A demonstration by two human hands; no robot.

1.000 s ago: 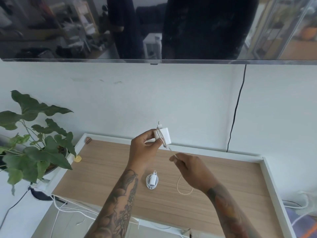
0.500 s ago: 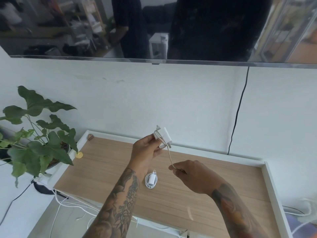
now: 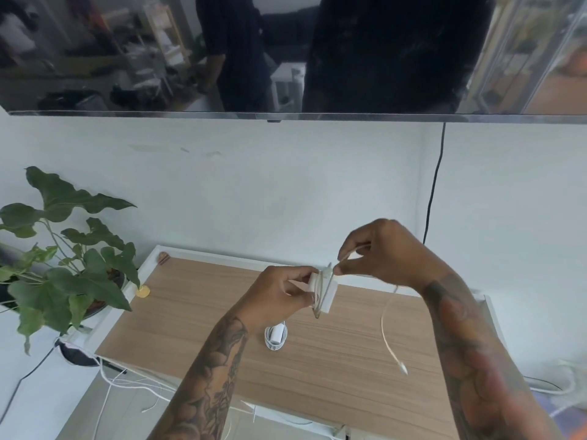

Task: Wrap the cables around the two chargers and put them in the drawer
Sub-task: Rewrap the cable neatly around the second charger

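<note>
A wood-grain bench with a white rim stands against a pale wall, under a dark screen that mirrors the room. A leafy plant sits at its left end. Above it, the left hand has its grip clamped on a white charger; the right hand pinches its cable. A second wrapped charger lies on the bench.

free: bare wooden top left, front | obstacles: wrapped charger centre; potted plant off left edge
</note>
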